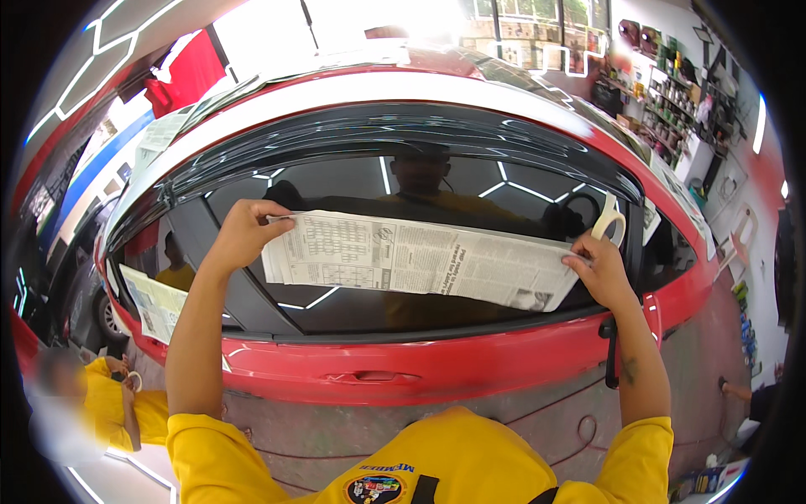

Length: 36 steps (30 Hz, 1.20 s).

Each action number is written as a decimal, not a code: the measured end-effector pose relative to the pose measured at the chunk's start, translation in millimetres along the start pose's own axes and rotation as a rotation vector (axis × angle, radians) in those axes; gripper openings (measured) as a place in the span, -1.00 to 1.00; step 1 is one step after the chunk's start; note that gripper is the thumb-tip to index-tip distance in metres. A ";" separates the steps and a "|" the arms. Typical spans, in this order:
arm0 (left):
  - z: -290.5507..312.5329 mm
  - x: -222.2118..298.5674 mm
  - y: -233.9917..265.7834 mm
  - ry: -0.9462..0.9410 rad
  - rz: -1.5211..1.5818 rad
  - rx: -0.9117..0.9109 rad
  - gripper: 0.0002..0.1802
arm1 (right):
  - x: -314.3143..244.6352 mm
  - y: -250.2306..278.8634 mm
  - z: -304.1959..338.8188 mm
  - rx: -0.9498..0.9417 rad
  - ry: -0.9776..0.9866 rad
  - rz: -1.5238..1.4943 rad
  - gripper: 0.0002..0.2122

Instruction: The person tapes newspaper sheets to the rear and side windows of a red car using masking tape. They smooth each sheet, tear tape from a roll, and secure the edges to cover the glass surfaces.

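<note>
A folded strip of newspaper is stretched between my two hands in front of the dark side window of a red car. My left hand pinches its upper left corner between thumb and fingers. At the other end, my right hand grips the paper's right edge. A roll of cream masking tape hangs at that same hand, by the fingers. Whether the paper touches the glass I cannot tell.
Below the window runs the red door with its handle; a black side mirror juts out at right. More newspaper covers the rear left. A person in yellow is at lower left. A thin hose lies on the floor.
</note>
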<state>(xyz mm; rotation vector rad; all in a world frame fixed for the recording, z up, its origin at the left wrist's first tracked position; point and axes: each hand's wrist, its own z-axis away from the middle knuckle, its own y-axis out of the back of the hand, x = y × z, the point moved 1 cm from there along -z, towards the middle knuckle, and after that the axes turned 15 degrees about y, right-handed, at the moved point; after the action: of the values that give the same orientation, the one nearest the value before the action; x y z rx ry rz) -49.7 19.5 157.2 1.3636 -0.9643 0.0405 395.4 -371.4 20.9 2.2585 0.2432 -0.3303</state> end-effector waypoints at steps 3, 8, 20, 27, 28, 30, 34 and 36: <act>1.6 5.5 -9.1 -0.043 0.038 0.091 -0.78 | 16.5 -3.6 8.8 0.026 -0.016 0.060 -0.79; 0.9 1.4 -18.0 -0.141 -0.111 0.214 -0.81 | 19.6 -13.4 10.7 0.118 -0.112 0.064 -0.71; 8.8 -6.2 -28.2 -0.601 -0.463 0.461 -0.71 | 28.8 -35.0 28.4 0.285 0.198 0.397 -0.75; 13.2 -11.7 -33.1 -0.717 -0.655 0.542 -0.69 | 28.6 -46.2 28.8 0.362 0.242 0.469 -0.69; 13.6 -11.7 -32.8 -0.727 -0.645 0.545 -0.69 | 27.8 -47.5 28.8 0.365 0.244 0.489 -0.69; 12.8 -9.2 -33.1 -0.745 -0.627 0.552 -0.70 | 27.1 -49.4 30.5 0.372 0.248 0.528 -0.68; 12.7 -8.8 -36.5 -0.728 -0.659 0.573 -0.69 | 28.3 -53.1 33.0 0.367 0.257 0.606 -0.67; 12.3 -10.1 -38.1 -0.742 -0.681 0.594 -0.71 | 26.2 -55.6 32.1 0.369 0.246 0.615 -0.67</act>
<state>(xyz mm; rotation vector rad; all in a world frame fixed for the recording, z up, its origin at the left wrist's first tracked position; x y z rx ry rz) -42.3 4.2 119.6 2.2828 -1.0709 -0.7982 399.6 -358.3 -47.0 2.5957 -0.4193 0.2493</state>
